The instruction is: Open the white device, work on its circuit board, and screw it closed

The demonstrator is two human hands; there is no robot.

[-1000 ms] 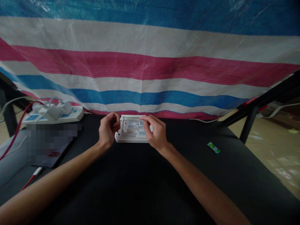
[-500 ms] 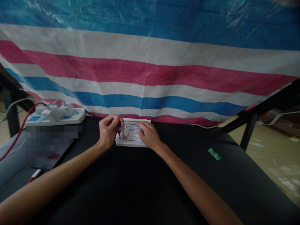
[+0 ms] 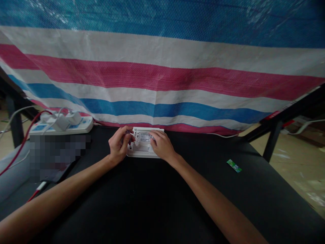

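A white plastic device [image 3: 142, 148], shaped like a router lying face down, rests on the black tabletop, showing a vent grid and a printed label. At its left end is my left hand [image 3: 119, 144], its fingers curled around a small dark tool [image 3: 130, 139] like a short screwdriver. The tool's lower end is by the device's left corner; whether it touches cannot be made out. My right hand [image 3: 162, 145] lies over the device's right part, fingers stretched across the top and thumb apart, covering that end.
A green sachet [image 3: 234, 166] lies on the black table [image 3: 203, 169] to the right. At the back left stands a white power strip [image 3: 81, 126] with plugs and cables. A dark, partly blurred-out flat object [image 3: 57, 156] lies before it. A striped sheet [image 3: 162, 79] hangs behind.
My left hand's fingers have shifted and opened a little around the small dark tool, still at the device's left end. My right hand stays on the device. The view has shifted slightly.
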